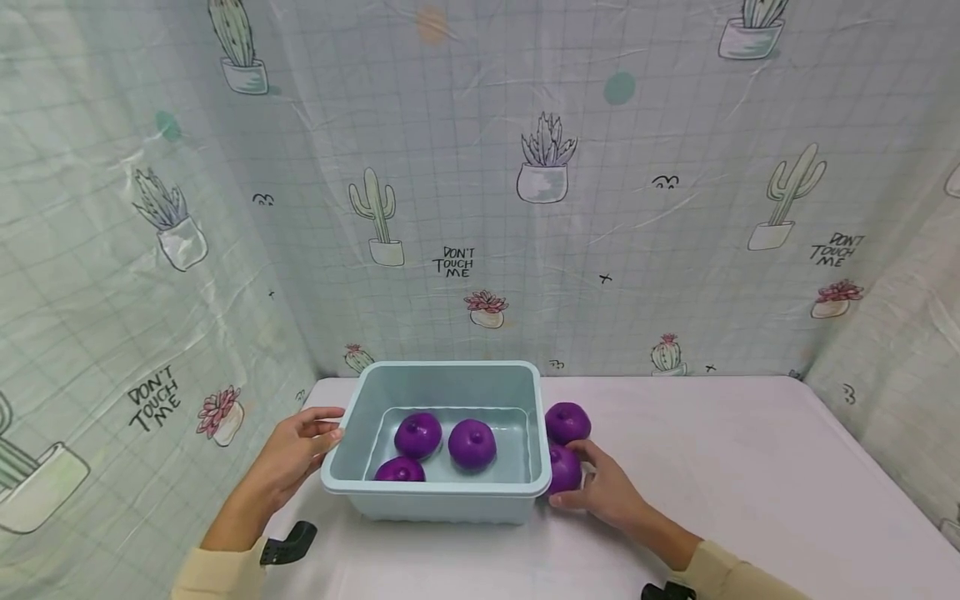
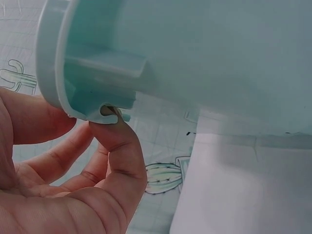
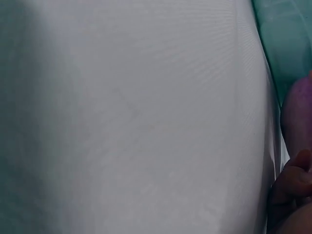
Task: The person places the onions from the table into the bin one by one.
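A pale blue plastic bin stands on the table, holding a purple, round, fruit-like ball and two others like it, each dimpled. At its left side my left hand pinches the rim between thumb and fingers; the left wrist view shows the grip close up on the bin's rim. Against the outside of the right wall, my right hand grips a purple ball, thumb in front and fingers behind. Just beyond it sits another purple ball. Only part of the gripped ball shows in the right wrist view.
The white table stretches off to the right of the bin. A curtain printed with cacti hangs behind the table and along both sides. Black straps sit at my wrists.
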